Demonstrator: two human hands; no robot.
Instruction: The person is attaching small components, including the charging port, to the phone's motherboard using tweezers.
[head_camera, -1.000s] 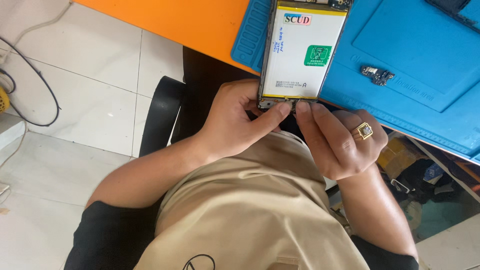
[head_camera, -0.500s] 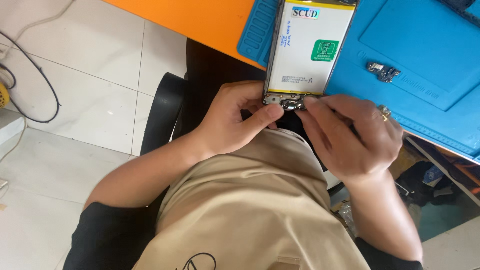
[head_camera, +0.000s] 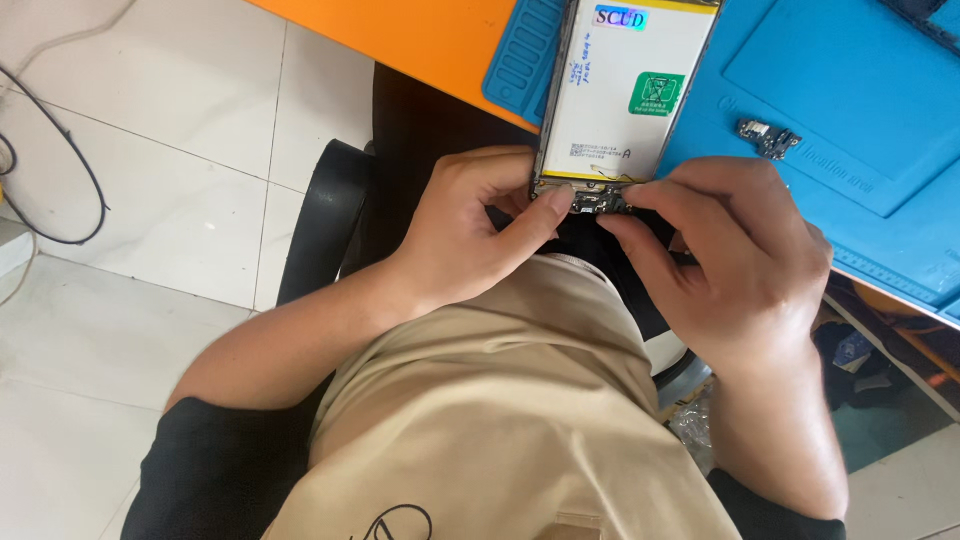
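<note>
Both hands pinch narrow at the opened phone (head_camera: 625, 95)'s bottom end: left hand (head_camera: 480, 235) steadies the frame, right hand (head_camera: 740, 270) fingertips grip the small board (head_camera: 597, 203). It overhangs the desk (head_camera: 440, 40)'s near edge, so one slip could probably tear a flex or drop it.

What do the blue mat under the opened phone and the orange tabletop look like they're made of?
The blue mat looks like matte silicone or soft rubber: moulded ridges and recessed trays, no glare. The orange tabletop seems a smooth laminate or painted board, uniformly coloured with a slight sheen; the core isn't visible. The opened phone lies on the mat.
</note>
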